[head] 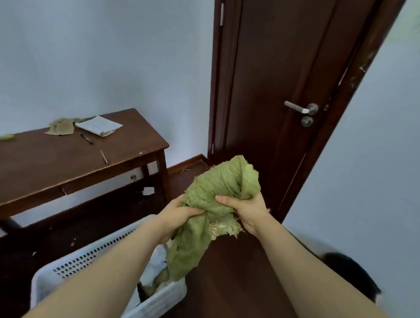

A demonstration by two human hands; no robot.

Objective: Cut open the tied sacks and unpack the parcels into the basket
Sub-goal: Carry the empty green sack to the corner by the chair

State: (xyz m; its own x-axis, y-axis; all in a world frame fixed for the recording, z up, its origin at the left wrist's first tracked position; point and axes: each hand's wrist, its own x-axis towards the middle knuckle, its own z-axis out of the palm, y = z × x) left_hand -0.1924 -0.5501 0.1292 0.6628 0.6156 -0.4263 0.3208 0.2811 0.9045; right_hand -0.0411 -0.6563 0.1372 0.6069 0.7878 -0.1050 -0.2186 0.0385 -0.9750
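Note:
A green woven sack (pixel 217 197) is bunched up in the air in front of me, its frayed lower end hanging over the white slotted basket (pixel 86 264). My left hand (pixel 178 211) grips the sack's left side and my right hand (pixel 244 211) grips its right side, fingers curled into the cloth. Inside the basket, pale and brown parcels (pixel 156 271) show partly behind my left forearm. Something white with a red mark peeks from the sack's torn edge (pixel 217 230).
A dark wooden table (pixel 68 163) stands at the left with a folded white sack (pixel 99 126), green sack scraps (pixel 60 127), a dark pen-like tool (pixel 86 138) and a thin stick (pixel 104 156). A closed brown door (pixel 278 90) is ahead. A dark object (pixel 350 273) lies low right.

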